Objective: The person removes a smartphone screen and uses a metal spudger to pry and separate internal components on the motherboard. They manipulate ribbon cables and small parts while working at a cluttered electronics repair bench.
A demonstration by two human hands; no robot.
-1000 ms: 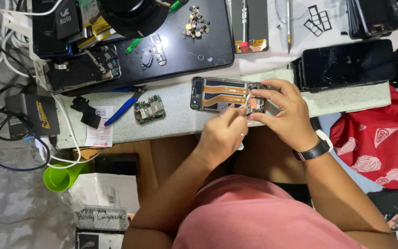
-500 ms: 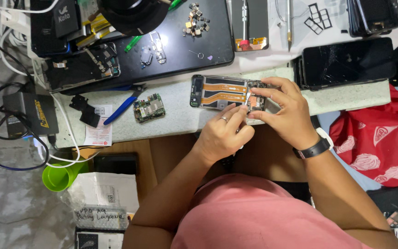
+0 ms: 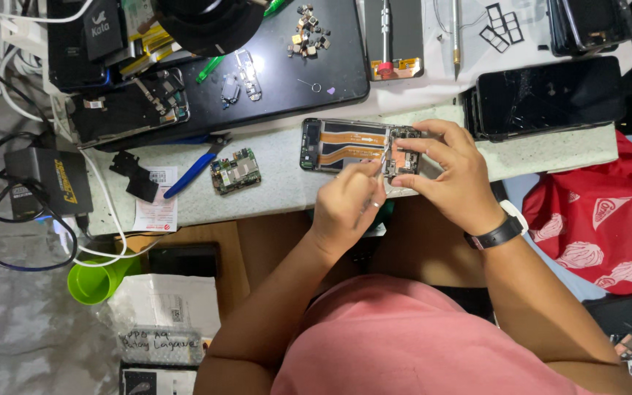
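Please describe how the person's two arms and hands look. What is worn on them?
Both arms are bare up to the short sleeves of a pink shirt. The right hand has a black wristband with a white watch body at the wrist. The left hand wears nothing that can be seen; no gloves or rings show.

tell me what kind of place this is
Most likely a phone repair bench. The left hand and right hand work on an opened phone with its back off; a loose green circuit board, blue-handled pliers and a cracked phone screen lie around it.
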